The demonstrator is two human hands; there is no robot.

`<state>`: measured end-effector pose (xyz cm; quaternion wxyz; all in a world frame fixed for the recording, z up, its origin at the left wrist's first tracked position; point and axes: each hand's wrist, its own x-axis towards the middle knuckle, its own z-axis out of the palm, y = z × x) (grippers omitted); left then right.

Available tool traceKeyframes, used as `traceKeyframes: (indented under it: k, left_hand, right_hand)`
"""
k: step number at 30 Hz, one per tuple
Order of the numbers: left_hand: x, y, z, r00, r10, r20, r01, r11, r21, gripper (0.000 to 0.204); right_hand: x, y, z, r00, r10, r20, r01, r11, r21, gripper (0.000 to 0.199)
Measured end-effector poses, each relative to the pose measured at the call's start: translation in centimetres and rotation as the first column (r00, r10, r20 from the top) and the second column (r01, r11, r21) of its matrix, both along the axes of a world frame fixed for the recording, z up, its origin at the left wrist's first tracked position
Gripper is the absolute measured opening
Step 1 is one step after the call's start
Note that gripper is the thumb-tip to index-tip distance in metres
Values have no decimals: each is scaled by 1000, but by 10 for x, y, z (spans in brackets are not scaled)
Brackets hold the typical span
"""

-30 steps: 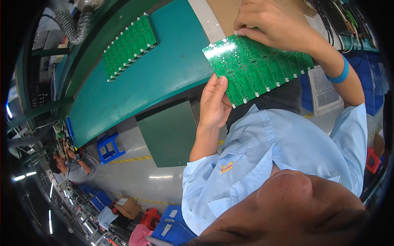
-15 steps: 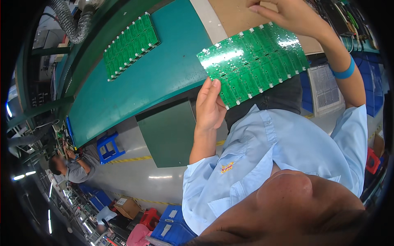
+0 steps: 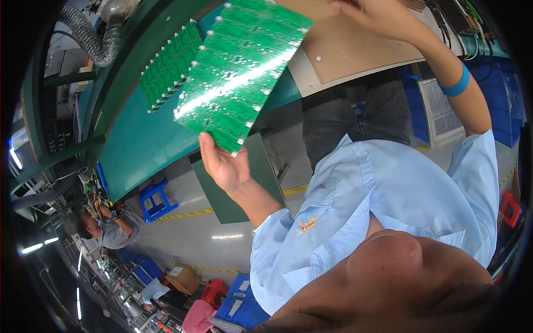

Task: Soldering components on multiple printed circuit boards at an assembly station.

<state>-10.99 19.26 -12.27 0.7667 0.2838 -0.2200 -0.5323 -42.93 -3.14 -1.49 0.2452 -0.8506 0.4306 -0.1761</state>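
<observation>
I hold a large green circuit board panel (image 3: pixel 239 72) up in front of me, tilted, with its shiny solder side facing the camera. My left hand (image 3: pixel 222 166) cups its lower edge from below, palm up and fingers along the edge. At the top of the picture my right hand (image 3: pixel 383 16) grips the panel's upper right end, and a blue wristband (image 3: pixel 458 83) sits on that forearm. A second green panel (image 3: pixel 166 66) lies flat on the teal conveyor belt (image 3: pixel 139 150), left of the one I hold.
A brown work board (image 3: pixel 355 50) lies on the bench beyond the panel. A corrugated duct hose (image 3: pixel 89 33) hangs at the upper left. A blue stool (image 3: pixel 155 197) stands on the grey floor, another worker (image 3: pixel 111 230) bends over farther left, and blue crates (image 3: pixel 239 305) sit below.
The panel has swung up and to the left, from near my chest to over the belt's edge. Both hands rose with it, and the view has tilted.
</observation>
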Motion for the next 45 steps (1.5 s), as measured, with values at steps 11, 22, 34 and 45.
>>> traceKeyframes:
  k: [11,22,34,45]
  left_hand:
    - [-3,8,7,994,105,8,-106,991,77,45]
    - [-35,-6,3,995,46,-88,-38,995,98,32]
    - [-82,-32,-14,967,-161,-196,181,980,86,34]
    - [-109,-44,-18,937,-275,-213,296,953,70,36]
  right_hand:
    - [22,12,-86,909,414,-37,-416,905,-86,7]
    - [-30,4,-37,990,138,-7,-138,989,47,12]
    - [-47,-13,-42,845,68,530,-76,997,-7,17]
    - [-23,14,-25,839,72,540,-70,997,-24,16]
